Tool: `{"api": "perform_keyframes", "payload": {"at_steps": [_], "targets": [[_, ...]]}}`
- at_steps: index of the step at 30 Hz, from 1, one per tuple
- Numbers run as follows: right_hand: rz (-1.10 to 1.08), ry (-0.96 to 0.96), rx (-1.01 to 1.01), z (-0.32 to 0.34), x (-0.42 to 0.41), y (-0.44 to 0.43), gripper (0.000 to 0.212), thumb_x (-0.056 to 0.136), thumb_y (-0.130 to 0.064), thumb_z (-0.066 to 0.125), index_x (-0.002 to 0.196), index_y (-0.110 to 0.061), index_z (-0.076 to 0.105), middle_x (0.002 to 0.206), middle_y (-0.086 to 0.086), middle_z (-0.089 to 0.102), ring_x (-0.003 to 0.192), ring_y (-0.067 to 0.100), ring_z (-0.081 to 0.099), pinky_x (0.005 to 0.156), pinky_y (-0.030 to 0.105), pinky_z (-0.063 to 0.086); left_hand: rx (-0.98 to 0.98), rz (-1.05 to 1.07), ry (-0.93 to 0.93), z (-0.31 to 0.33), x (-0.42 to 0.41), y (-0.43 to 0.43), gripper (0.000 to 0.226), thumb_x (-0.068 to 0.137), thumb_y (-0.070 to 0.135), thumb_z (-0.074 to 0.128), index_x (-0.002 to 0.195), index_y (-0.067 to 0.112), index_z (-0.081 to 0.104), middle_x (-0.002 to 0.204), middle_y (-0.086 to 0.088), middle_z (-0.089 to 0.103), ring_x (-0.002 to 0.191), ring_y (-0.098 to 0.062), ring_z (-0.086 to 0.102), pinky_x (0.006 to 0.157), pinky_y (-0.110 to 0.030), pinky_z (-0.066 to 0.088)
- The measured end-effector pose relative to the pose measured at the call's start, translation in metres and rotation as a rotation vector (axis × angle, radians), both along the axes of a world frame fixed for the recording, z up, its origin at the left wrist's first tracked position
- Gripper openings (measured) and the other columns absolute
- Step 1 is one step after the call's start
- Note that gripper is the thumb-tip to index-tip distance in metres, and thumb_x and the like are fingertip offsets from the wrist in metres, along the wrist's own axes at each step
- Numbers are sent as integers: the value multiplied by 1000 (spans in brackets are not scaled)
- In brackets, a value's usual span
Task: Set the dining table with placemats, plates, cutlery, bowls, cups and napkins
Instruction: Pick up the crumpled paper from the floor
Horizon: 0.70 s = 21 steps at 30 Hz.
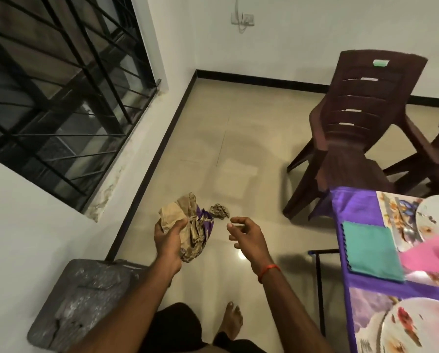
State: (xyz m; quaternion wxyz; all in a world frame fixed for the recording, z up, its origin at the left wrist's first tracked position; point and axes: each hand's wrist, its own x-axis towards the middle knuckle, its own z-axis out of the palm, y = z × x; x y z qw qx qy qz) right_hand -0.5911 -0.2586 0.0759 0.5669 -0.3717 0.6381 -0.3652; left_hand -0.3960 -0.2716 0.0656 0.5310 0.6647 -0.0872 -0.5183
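By the barred window [55, 98], a crumpled brown-and-purple paper wad [190, 225] is being gripped by the left hand [168, 240] over the tiled floor [213, 149]. A smaller scrap [219, 211] is being seen near the right hand [246, 235], which is being held loosely open. Further right, past a brown chair [361, 118], a teal napkin [371, 250], floral placemats [391, 210] and plates [437, 215] are being carried by the purple-clothed worktop [353, 207].

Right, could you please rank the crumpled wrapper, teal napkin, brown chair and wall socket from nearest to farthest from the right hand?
From the right hand:
1. crumpled wrapper, just left, gripped by the left hand
2. teal napkin, to the right, on the table
3. brown chair, ahead and right
4. wall socket, high on the far wall
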Motion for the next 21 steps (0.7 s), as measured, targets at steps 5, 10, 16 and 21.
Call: {"api": "perform_keyframes", "payload": {"at_steps": [5, 10, 16, 21], "targets": [[45, -2, 76, -17, -2, -52, 16, 94, -33, 69, 108, -28, 66, 103, 1, 72, 91, 18, 71, 76, 31, 56, 28, 42, -34, -13, 12, -40, 62, 80, 1, 79, 135, 21, 57, 119, -13, 69, 102, -36, 69, 89, -54, 58], [70, 29, 121, -30, 3, -116, 15, 94, -33, 69, 107, -25, 67, 101, 3, 72, 92, 21, 71, 78, 34, 56, 36, 100, -63, -31, 26, -101, 63, 83, 5, 79, 139, 17, 54, 120, -12, 68, 101, -33, 69, 82, -44, 60], [124, 79, 219, -56, 17, -195, 14, 93, -32, 70, 103, -23, 68, 92, 0, 72, 77, 11, 67, 67, 25, 51, 65, 178, -41, -53, 31, -195, 56, 85, 6, 78, 135, 14, 55, 123, -13, 67, 107, -33, 67, 82, -38, 57], [112, 122, 276, -87, 32, -261, 13, 92, -30, 71, 99, -20, 68, 85, -3, 71, 75, 11, 65, 64, 23, 49, 90, 121, -79, -69, 44, -266, 56, 84, 8, 79, 135, 16, 57, 124, -10, 68, 110, -31, 66, 89, -42, 58]]}}
